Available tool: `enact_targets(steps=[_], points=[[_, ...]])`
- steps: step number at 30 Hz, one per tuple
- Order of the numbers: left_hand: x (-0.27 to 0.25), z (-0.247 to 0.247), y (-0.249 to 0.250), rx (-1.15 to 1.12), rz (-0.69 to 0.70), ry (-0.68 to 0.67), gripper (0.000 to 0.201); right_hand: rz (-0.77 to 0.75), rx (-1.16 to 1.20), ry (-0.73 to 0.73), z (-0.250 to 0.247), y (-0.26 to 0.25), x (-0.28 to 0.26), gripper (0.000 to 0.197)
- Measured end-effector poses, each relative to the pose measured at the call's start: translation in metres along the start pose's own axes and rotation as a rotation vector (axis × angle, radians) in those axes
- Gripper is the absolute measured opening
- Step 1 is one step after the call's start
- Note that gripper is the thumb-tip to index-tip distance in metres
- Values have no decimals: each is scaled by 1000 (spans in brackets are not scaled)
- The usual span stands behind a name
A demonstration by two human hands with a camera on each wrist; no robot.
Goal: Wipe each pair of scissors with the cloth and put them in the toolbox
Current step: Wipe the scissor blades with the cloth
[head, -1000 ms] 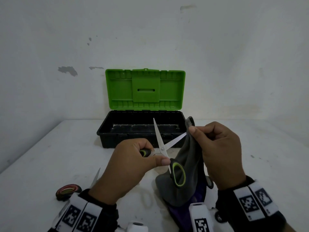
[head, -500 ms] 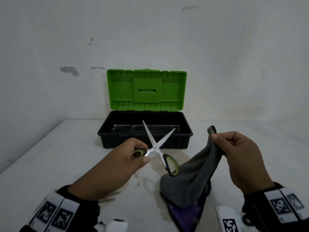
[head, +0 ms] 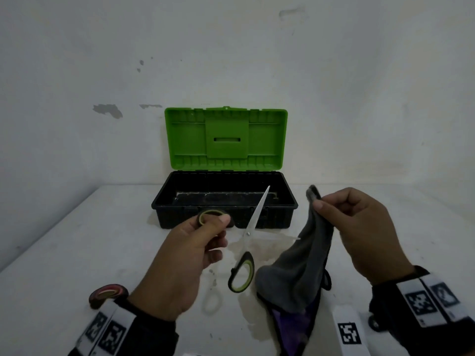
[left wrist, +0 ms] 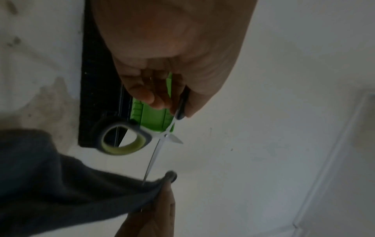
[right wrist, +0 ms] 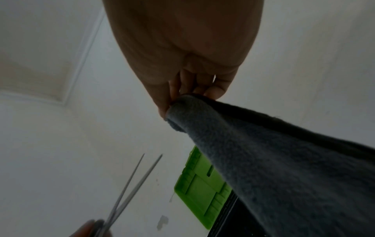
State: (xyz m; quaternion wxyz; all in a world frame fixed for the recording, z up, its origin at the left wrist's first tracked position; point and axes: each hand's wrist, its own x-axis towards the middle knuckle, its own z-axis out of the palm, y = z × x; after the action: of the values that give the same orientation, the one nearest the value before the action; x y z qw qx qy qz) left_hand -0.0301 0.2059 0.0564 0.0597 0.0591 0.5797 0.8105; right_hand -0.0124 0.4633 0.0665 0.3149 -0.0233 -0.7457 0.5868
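My left hand (head: 218,222) pinches one handle loop of the black-and-green scissors (head: 248,235) above the table. The scissors are spread wide: one blade points up over the toolbox and the other points right, toward the cloth. The free handle (head: 241,276) hangs down. My right hand (head: 321,204) pinches the top of the grey cloth (head: 295,268), whose lower end lies on the table. The left wrist view shows the scissors (left wrist: 156,152) with a blade tip close to the cloth (left wrist: 61,184). In the right wrist view my fingers (right wrist: 176,99) grip the cloth (right wrist: 263,160).
The black toolbox (head: 223,217) stands open at the back, its green lid (head: 226,140) upright against the wall. On the table lie a white-handled pair of scissors (head: 212,301), a tape roll (head: 108,295) at the lower left, and a black handle (head: 327,278) behind the cloth.
My right hand pulled the cloth off the blade and moved right. My left hand turned, and the scissors swung wide open with the free handle hanging down.
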Motion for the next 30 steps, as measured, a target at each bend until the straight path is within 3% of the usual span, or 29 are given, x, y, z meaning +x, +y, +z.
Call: enact_targets(steps=[5, 10, 16, 21, 30], points=[[0, 18, -9, -186, -67, 57, 13, -142, -32, -184, 20, -13, -20, 11], [-2, 32, -8, -174, -6, 159, 21, -345, -187, -316, 33, -19, -30, 15], [0, 33, -4, -102, 53, 197, 23, -405, -232, -140, 31, -20, -23, 14], [1, 38, -6, -42, 84, 173, 22, -411, -198, -299, 40, -27, -38, 19], [6, 34, -15, 5, 157, 135, 24, -373, -256, -192, 61, -16, -49, 14]])
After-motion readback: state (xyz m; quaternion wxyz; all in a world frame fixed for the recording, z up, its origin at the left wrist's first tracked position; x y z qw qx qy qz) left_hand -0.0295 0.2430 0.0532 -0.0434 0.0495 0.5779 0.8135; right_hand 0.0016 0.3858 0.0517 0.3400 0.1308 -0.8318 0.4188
